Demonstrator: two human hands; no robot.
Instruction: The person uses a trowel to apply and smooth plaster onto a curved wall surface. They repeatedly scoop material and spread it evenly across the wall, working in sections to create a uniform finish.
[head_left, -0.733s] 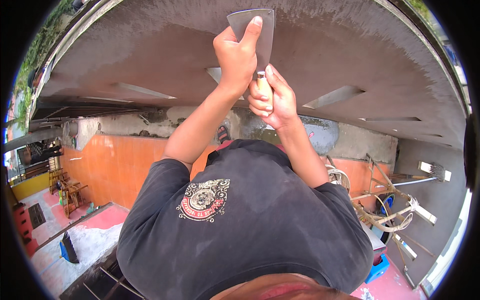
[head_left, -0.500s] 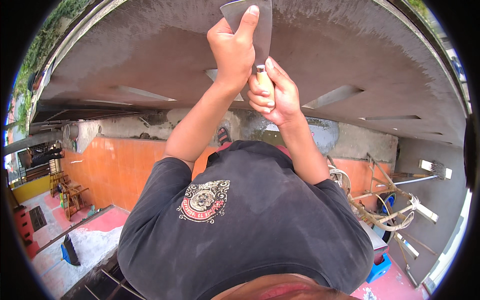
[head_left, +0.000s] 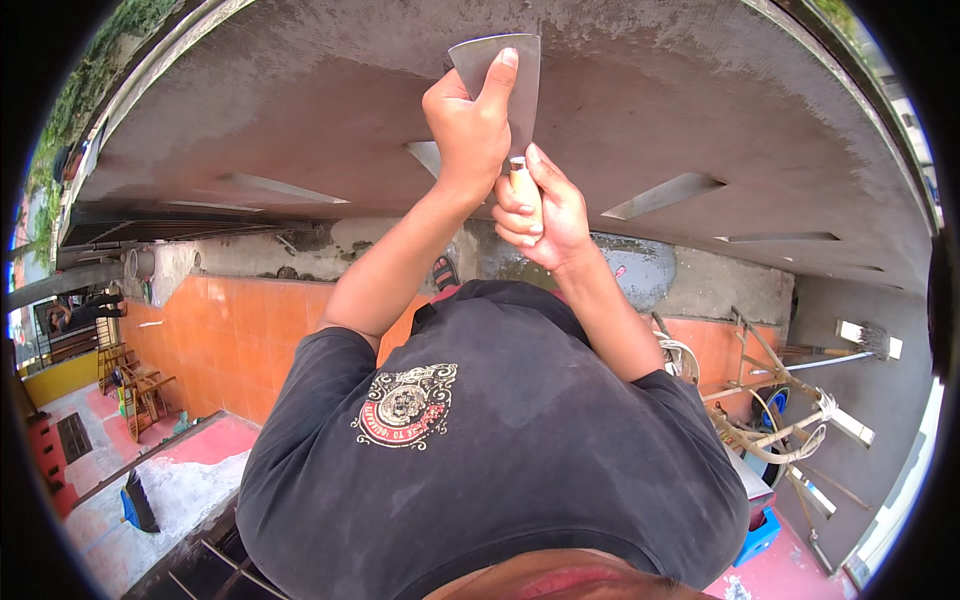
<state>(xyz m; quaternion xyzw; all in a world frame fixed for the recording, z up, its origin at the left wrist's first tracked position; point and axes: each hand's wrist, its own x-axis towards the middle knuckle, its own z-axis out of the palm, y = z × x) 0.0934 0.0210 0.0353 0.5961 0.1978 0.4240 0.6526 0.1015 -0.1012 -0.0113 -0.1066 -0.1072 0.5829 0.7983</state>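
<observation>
Scraper (head_left: 523, 108), fan-shaped metal blade on a short pale handle (head_left: 529, 185), metal collar between; located before the person's chest, in both hands, at upper centre of view. Long axis close to upright in view, leaning slightly left at the top; broad edge uppermost, handle end toward the person. Right hand (head_left: 558, 218): fingers closed round the handle, thumb extended along it toward the collar. Left hand (head_left: 468, 128): thumb laid straight along the blade face, tip close to the broad edge; fingers bent at the blade's left side, partly hidden, so their exact hold cannot be told. Beyond the blade, a grey-brown surface (head_left: 640, 110), patchy in tone, with slanted openings; contact with the blade cannot be told. Below the hands, a dark T-shirt (head_left: 560, 420) with a printed emblem. To the right, wooden poles (head_left: 775, 362) with pale rope (head_left: 815, 437); to the left, a wooden chair (head_left: 147, 395).
</observation>
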